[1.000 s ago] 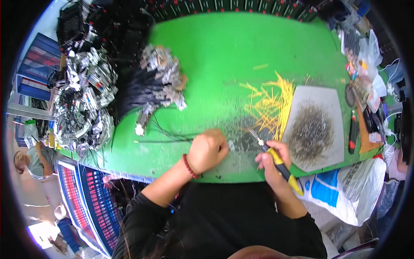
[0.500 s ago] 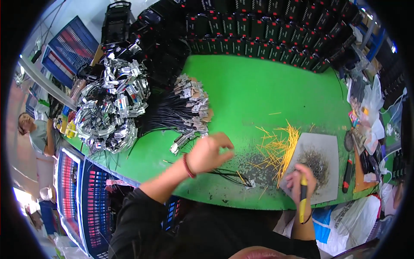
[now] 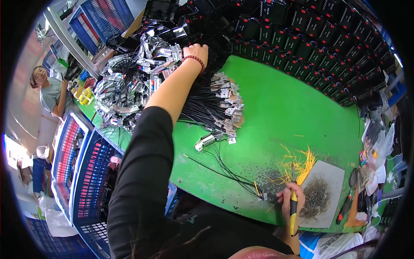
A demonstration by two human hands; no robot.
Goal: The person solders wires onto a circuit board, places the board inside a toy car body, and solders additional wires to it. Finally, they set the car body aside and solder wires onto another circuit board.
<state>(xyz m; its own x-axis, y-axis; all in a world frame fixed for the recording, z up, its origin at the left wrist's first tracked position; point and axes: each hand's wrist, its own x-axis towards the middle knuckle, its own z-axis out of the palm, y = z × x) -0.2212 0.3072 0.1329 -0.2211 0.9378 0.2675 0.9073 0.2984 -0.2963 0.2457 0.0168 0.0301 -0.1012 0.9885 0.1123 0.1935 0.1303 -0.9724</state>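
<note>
My left hand point(image 3: 196, 55), with a beaded bracelet at the wrist, reaches far forward to the edge of the black plastic cases point(image 3: 215, 32), beside a heap of silvery metal parts with wires point(image 3: 123, 93). Its fingertips are hidden, so whether it grips anything is unclear. In my right hand point(image 3: 295, 194) is a yellow-and-black soldering iron point(image 3: 293, 211), its thin metal tip pointing up and away. That hand is by the left edge of a grey board point(image 3: 332, 185) with dark residue on it. Thin yellow strips point(image 3: 307, 164) lie just beyond. Black wires point(image 3: 220, 169) stretch across the table to its left.
A bundle of black cables with metal ends point(image 3: 228, 103) lies mid-table on the green top point(image 3: 276, 103). Rows of black cases point(image 3: 302, 64) wall the far side. Blue crates point(image 3: 92, 177) stand at the left, near another person point(image 3: 51, 95). Tools and plastic bags point(image 3: 377, 151) crowd the right edge.
My left hand has swung forward and away from the near table to the black cases. My right hand stays near the grey board, with the iron's tip now pointing up. The view has turned left.
</note>
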